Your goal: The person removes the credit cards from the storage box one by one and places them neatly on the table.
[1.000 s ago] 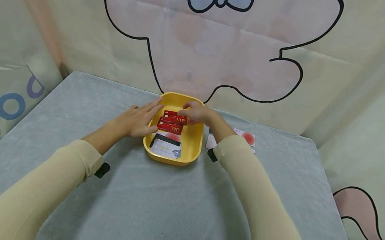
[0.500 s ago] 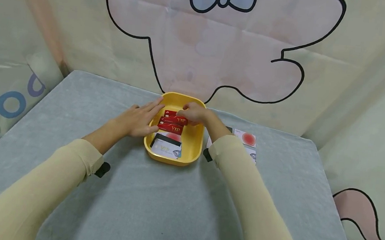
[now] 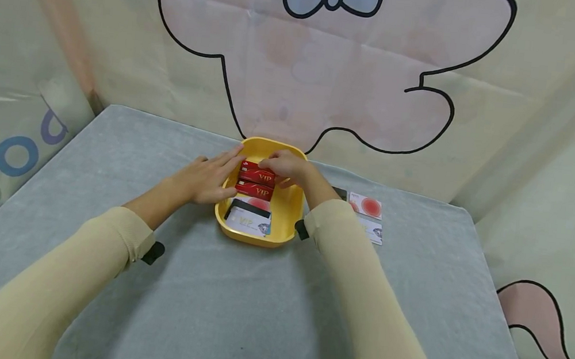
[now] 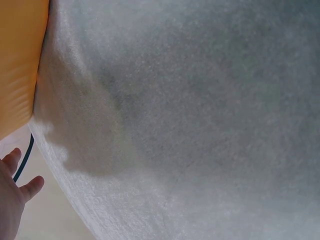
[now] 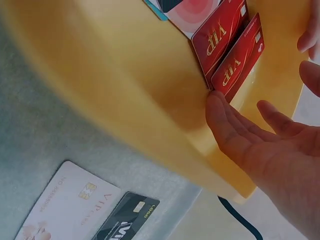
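Note:
A yellow plastic tray (image 3: 287, 226) holds red VIP cards (image 3: 255, 190) and, nearer the front, a white VIP card (image 3: 247, 221) partly over other cards. My left hand (image 3: 204, 182) rests on the tray's left rim with its fingers spread; some of its fingers show at the left wrist view's lower left. Inside the tray, my right hand (image 5: 285, 155) touches the end of the rear red card (image 5: 237, 65) with its straight fingertips. Its thumb side stands apart from the card. In the head view this hand covers part of the tray's back right.
To the tray's right lie several more cards on the grey cloth (image 3: 255, 303): one with a red circle (image 3: 370, 206), a white one (image 3: 373, 231) and a black one (image 5: 125, 220). A printed curtain (image 3: 297, 76) hangs close behind the tray.
My right hand has moved slightly left. The rear red card has slid left, so the red cards at the back now line up more neatly. The left hand has stayed put.

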Demonstrator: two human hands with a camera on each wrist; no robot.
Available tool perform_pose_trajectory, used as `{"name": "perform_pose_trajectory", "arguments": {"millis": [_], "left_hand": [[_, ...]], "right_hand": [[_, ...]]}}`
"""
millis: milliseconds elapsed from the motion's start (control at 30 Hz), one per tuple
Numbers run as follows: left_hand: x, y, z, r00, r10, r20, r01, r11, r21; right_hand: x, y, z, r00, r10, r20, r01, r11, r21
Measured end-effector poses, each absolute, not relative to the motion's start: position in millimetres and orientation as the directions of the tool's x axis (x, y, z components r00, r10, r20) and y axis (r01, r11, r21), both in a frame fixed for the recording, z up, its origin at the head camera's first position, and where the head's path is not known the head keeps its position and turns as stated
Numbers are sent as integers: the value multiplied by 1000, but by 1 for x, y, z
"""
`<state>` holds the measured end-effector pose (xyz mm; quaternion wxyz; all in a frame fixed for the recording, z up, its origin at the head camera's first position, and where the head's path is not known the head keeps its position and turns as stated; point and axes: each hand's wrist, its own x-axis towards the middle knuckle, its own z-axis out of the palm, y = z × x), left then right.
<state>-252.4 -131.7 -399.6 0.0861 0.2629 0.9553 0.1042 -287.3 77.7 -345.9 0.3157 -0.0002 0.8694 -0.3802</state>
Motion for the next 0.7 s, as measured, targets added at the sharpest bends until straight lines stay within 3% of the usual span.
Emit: {"name": "perform_pose_trajectory", "arguments": {"millis": [700], "left_hand": [[-252, -132, -398, -844, 525, -111, 485, 835, 261]], "right_hand": [[-289, 80, -349, -827, -185, -530, 298, 656, -694]]}}
